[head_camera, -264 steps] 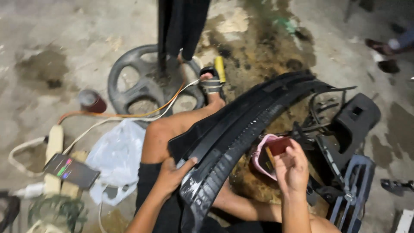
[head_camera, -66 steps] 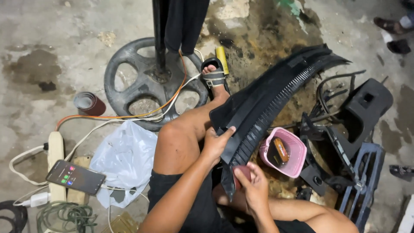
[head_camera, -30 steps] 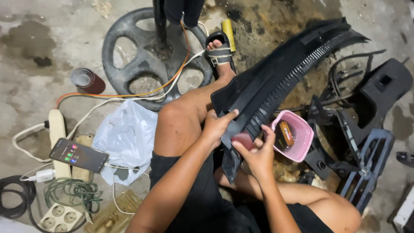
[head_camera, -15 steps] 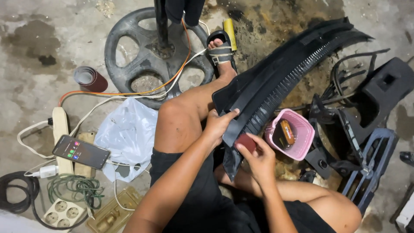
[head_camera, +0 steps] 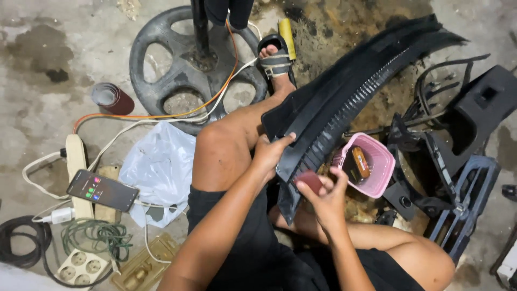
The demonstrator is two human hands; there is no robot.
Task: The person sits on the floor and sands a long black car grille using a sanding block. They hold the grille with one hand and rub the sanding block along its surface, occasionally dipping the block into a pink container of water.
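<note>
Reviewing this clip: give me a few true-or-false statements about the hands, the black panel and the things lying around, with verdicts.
1. The left hand grips the edge of the long black ribbed panel. True.
2. The right hand presses a small reddish-brown piece against the panel. True.
3. The pink basket is empty. False: a brownish object lies in it.
4. The phone lies face down with a dark screen. False: its screen is lit, facing up.
5. The white plastic bag hangs from the panel. False: it lies on the floor.

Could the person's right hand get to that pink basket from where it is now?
Probably yes: the right hand, holding a small reddish piece against the black ribbed panel, sits just beside the pink basket, with nothing between them.
</note>
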